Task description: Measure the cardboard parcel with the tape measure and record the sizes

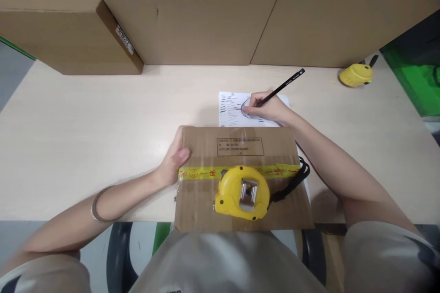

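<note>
My left hand (pixel 174 158) grips the left edge of a small cardboard box (pixel 202 208), its thumb lying on the top face. Across the box runs a strip of yellow printed tape (pixel 206 173), with a printed label frame above it. On top rests a yellow tape measure (pixel 228 192) with a metal clip and a black wrist strap (pixel 290 187). Beyond the box, my right hand (pixel 270 107) pinches a black pencil (pixel 283 86) near its lower end. The pencil's tip is hidden by the fingers. Under that hand lies a white sheet of paper (pixel 228 112) with dark strokes; the box hides its near part.
A second yellow tape measure (pixel 355 75) sits at the table's far right. Large cardboard boxes (pixel 206 18) stand along the back, and another carton (pixel 68 41) with a white label is at back left. The pale table (pixel 103 123) ends near my body; chair armrests (pixel 118 256) show below.
</note>
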A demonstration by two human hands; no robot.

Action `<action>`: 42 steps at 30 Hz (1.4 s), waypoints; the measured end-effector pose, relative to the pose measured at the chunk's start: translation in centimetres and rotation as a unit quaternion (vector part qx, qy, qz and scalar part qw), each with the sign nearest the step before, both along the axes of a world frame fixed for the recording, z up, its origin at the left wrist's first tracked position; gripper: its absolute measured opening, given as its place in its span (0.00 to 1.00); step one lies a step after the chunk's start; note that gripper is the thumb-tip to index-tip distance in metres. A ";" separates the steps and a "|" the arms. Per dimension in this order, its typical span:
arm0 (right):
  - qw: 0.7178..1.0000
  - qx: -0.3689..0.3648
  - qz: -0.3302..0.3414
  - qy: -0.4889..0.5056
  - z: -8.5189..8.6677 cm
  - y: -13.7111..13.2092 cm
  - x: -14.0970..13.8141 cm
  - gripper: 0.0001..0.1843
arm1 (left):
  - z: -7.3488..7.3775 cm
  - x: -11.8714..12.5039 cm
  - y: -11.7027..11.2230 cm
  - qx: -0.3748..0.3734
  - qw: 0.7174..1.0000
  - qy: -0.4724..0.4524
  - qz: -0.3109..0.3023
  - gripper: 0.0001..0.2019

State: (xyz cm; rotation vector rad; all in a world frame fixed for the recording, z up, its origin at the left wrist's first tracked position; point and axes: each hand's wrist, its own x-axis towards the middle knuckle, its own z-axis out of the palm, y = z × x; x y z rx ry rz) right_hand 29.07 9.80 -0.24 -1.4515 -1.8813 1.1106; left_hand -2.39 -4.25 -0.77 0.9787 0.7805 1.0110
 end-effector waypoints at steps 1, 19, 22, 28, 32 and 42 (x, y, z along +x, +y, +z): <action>1.000 0.000 0.004 -0.012 0.0 0.0 0.0 0.20 | -0.2 0.0 0.0 0.014 1.000 0.007 0.007 0.27; 0.937 0.123 -0.058 -0.322 5.3 -0.9 2.5 0.23 | 0.3 0.1 1.9 0.076 0.996 0.043 0.019 0.29; 0.944 0.210 -0.054 -0.250 9.6 -5.3 1.5 0.17 | 1.0 -0.4 2.3 0.178 0.978 0.086 0.062 0.28; 0.919 0.322 0.149 -0.174 11.4 -15.5 -2.4 0.40 | 2.3 -0.7 2.0 0.261 0.948 0.178 0.039 0.19; 0.933 0.285 0.194 -0.101 9.9 -16.9 -3.7 0.38 | 1.8 -0.1 1.6 0.221 0.965 0.126 0.063 0.25; 0.955 0.187 0.230 -0.024 12.4 -12.9 -7.9 0.27 | 1.7 0.5 1.9 0.153 0.985 0.044 0.065 0.30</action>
